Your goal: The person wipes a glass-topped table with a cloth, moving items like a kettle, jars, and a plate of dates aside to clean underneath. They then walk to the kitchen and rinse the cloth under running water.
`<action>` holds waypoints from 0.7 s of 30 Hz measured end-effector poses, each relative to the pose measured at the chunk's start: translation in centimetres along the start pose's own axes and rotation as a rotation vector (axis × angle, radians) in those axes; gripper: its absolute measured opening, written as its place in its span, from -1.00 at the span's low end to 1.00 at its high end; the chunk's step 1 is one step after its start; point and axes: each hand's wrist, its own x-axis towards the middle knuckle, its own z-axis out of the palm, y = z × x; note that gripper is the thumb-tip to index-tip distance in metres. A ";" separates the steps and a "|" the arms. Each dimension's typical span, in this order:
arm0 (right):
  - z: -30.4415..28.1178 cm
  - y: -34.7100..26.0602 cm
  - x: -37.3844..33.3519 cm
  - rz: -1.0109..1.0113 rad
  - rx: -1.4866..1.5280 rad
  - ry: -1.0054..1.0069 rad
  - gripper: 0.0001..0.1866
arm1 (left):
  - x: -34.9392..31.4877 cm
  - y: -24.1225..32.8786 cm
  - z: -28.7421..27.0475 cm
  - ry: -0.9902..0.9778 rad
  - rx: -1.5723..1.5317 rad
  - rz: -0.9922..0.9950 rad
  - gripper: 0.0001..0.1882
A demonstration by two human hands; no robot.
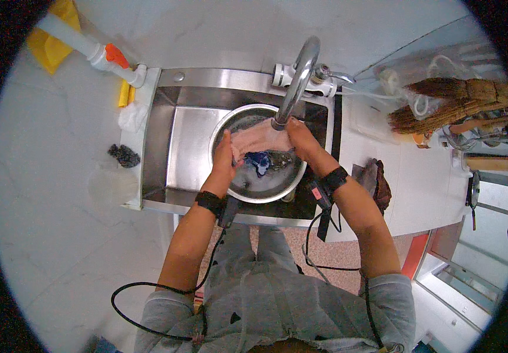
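Observation:
A pink cloth (261, 136) is stretched between my hands over a round metal basin (260, 200). My left hand (223, 159) grips its left end, and my right hand (302, 140) has the other end, just beside the faucet spout (293, 97). The spout's mouth hangs right over the cloth's right part. Below the cloth, a dark blue and white piece (259, 161), seemingly fabric, lies in cloudy, sudsy water. Whether water runs from the spout I cannot tell.
The basin stands in a steel sink (192, 147). A dark scouring pad (124, 155) lies left of the sink. On the right counter (410, 194) are dark rags (376, 182) and straw brushes (448, 106). Black cables (142, 285) hang from my wrists.

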 end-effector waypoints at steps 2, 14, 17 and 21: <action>0.2 -0.4 -0.1 0.028 0.176 -0.043 -0.57 | -0.3 0.7 -0.3 -0.071 0.078 -0.080 -0.45; 0.6 -0.1 -0.1 0.084 0.219 -0.425 -0.37 | 0.2 -1.0 1.1 -0.256 0.096 -0.024 -0.29; -0.7 -0.2 0.4 0.041 -0.543 -0.151 -0.52 | 0.8 -1.1 0.2 -0.050 -0.036 -0.061 -0.53; -1.5 -0.3 1.1 0.090 -0.521 -0.034 -0.74 | 1.4 -0.9 -0.7 -0.199 -0.156 0.022 -0.60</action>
